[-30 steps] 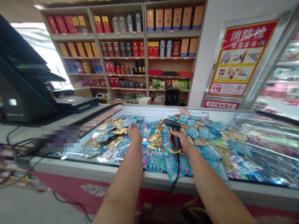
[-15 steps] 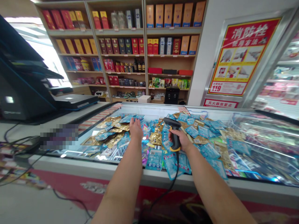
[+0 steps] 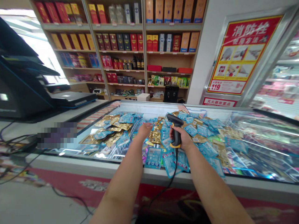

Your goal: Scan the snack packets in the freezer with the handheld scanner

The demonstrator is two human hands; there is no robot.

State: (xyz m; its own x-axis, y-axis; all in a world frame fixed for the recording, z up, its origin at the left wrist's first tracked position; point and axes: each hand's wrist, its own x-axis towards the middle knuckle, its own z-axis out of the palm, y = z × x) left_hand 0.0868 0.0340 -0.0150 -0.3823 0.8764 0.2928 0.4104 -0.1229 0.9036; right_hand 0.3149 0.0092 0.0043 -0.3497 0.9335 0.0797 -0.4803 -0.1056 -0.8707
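Observation:
My right hand (image 3: 182,139) is closed round the grip of a black and orange barcode scanner (image 3: 175,128), whose head points left over a heap of blue and gold snack packets (image 3: 205,133). The scanner's cable (image 3: 174,169) hangs down over the front edge of the freezer. My left hand (image 3: 146,129) reaches over the packets just left of the scanner, fingers stretched toward a gold packet (image 3: 154,137) and holding nothing. All the packets lie on the glass lid of a chest freezer (image 3: 98,149).
A black till terminal (image 3: 25,90) stands on the counter at the left, with loose cables (image 3: 14,146) below it. Shelves of boxed goods (image 3: 140,46) fill the back wall. A red fire notice (image 3: 238,56) hangs at the right, beside a glass-door cooler (image 3: 282,77).
My left hand has moved right, from the pile's left part to beside the scanner. The scanner has lifted slightly. The camera has tipped down a little.

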